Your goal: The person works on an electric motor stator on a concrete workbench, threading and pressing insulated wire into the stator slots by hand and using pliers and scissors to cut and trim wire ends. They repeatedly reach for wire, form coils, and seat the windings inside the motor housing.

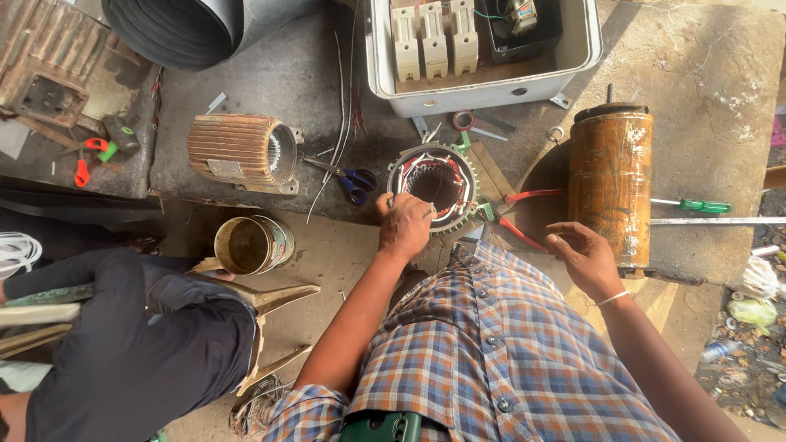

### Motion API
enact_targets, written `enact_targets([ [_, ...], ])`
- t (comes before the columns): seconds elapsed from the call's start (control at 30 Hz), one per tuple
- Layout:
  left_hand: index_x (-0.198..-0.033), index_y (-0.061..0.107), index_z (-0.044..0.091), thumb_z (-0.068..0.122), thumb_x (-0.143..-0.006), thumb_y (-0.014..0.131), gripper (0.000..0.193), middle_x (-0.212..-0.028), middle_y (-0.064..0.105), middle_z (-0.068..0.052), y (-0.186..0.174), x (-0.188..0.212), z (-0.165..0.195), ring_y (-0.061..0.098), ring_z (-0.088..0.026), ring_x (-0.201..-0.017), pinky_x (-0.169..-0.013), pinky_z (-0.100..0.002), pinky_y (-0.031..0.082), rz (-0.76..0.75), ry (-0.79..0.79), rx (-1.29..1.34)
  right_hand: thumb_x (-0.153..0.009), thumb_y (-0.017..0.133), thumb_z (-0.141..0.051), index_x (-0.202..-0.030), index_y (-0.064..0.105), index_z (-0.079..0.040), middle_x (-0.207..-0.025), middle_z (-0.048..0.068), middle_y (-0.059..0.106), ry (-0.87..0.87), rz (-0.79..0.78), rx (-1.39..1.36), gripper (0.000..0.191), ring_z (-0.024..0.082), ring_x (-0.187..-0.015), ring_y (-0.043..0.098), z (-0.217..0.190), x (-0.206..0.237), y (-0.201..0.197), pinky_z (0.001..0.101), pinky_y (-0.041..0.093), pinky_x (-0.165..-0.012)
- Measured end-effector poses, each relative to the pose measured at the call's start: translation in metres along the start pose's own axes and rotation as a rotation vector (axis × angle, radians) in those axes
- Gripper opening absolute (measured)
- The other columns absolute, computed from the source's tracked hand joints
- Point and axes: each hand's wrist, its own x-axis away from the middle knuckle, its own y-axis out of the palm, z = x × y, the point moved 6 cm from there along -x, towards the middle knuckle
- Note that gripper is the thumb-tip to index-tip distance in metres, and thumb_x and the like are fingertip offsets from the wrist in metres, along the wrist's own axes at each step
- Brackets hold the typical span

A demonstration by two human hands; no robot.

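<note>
the motor stator [432,187] sits on the concrete slab [270,78] right in front of the person, its open bore facing up, ringed with copper windings and red and white leads. the left hand [404,225] is down on its near rim, fingers pinched together on something small at the winding edge; i can't tell whether it's a wire end or a bit of insulation. the right hand [583,255] hangs half open in the air, holding nothing, beside the rusty orange cylinder [610,184] standing just to the right.

what worries me is that pinch. pull too hard or at an angle and the thin wire could kink, snap, or scrape its enamel on the slot edge. the stator isn't braced by the free hand, so a tug could tip or skid it toward the slab's edge.

red-handled pliers [524,214] lie between stator and cylinder, close under the right wrist, and blue-handled scissors [348,178] lie just left of the stator; a careless sweep could knock either one. the cylinder looks heavy, and a bump from the right forearm might topple it.

further left, a finned motor housing [241,151] lies on its side, with a tin can [254,244] below it beside another person's dark sleeve [123,327]. a grey switch box [483,45] sits open behind.
</note>
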Motion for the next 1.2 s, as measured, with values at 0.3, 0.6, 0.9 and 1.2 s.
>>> enact_targets([
  [0.3,-0.09,0.074,0.016,0.021,-0.092,0.069,0.007,-0.094,0.071,0.003,-0.001,0.008,0.0,0.062,-0.019,-0.103,-0.11,-0.05,0.027,0.072,0.024,-0.04,-0.097,0.069,-0.022,-0.121,0.071,-0.004,-0.104,0.01,0.077,-0.008,-0.045,0.053,0.03,0.018,-0.09,0.072,-0.003,-0.011,0.005,0.0313,0.058,-0.081],
  [0.6,-0.095,0.075,0.016,0.017,-0.09,0.071,0.006,-0.1,0.072,0.003,-0.009,0.015,-0.001,0.062,-0.02,-0.109,-0.112,-0.052,0.026,0.061,0.148,-0.096,-0.096,0.071,-0.023,-0.12,0.072,-0.005,-0.1,0.009,0.077,0.005,-0.026,0.034,0.03,0.015,-0.087,0.07,0.014,-0.014,0.007,0.0306,0.056,-0.078],
  [0.9,-0.09,0.079,0.015,0.02,-0.084,0.075,0.008,-0.099,0.073,0.002,-0.004,0.006,-0.007,0.06,-0.019,-0.108,-0.112,-0.05,0.022,-0.074,-0.025,-0.088,-0.095,0.07,-0.023,-0.12,0.072,-0.006,-0.1,0.006,0.077,0.029,-0.017,0.036,0.03,0.013,-0.086,0.072,0.02,-0.011,0.011,0.0297,0.057,-0.076],
  [1.2,-0.096,0.078,0.014,0.016,-0.081,0.074,0.016,-0.103,0.073,-0.001,-0.02,0.002,0.002,0.059,-0.023,-0.112,-0.107,-0.051,0.028,0.0,0.056,-0.068,-0.098,0.069,-0.021,-0.125,0.071,-0.004,-0.1,0.009,0.075,-0.012,0.025,-0.005,0.032,0.016,-0.086,0.069,0.039,-0.004,0.01,0.0309,0.055,-0.075],
])
